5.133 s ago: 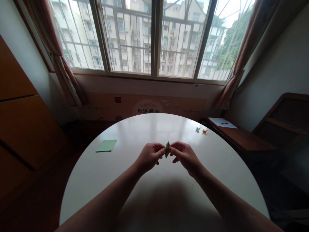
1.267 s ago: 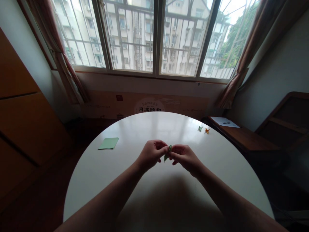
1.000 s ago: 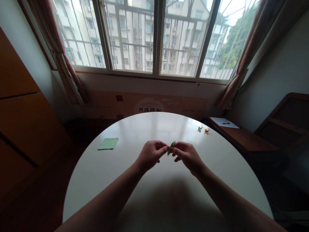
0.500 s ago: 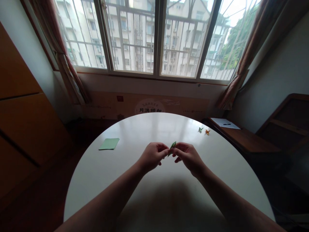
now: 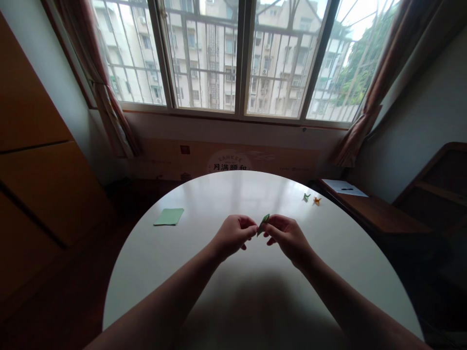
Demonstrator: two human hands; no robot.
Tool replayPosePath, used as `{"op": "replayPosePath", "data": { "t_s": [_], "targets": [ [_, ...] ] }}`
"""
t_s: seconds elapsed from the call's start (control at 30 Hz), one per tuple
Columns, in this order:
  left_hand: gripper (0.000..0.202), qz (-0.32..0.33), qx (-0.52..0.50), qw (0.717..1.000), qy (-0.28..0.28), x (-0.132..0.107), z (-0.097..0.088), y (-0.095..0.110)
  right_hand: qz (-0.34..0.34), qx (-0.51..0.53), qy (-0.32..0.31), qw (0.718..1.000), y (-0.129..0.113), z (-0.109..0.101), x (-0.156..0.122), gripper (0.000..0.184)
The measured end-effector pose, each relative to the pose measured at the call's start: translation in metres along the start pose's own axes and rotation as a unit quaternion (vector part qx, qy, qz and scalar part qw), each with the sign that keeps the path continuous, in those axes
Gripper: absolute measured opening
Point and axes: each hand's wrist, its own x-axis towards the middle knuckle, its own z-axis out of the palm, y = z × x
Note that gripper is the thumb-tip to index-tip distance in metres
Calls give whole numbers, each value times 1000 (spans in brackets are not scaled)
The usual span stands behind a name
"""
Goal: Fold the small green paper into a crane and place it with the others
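Note:
Above the middle of the round white table, both my hands pinch a small folded green paper piece. My left hand grips its lower left end with thumb and fingertips closed. My right hand pinches its right side, the other fingers curled. The paper's pointed tip sticks up between the two hands. Most of the piece is hidden by my fingers.
A flat stack of green paper lies at the table's left. Two tiny folded figures, one green and one orange, stand near the right rim. A side desk with a sheet and pen is at right. Wooden cabinet at left, window ahead.
The green piece has tilted from upright to leaning right between my fingers. My hands stay together over the table's middle; the view has shifted slightly left.

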Motion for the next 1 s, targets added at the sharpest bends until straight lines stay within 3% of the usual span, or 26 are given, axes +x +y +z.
{"op": "replayPosePath", "data": {
  "t_s": [0.27,0.57,1.0],
  "targets": [
    [18,69,58,996,5,0,2,-7,6,-2,-9,1000,1,-1,2,23],
    [27,55,70,996,-6,-1,0,-5,12,2,15,1000,3,-3,4,25],
    [29,85,73,994,-7,1,-4,-9,33,11,-25,999,-4,2,0,27]
  ]
}}
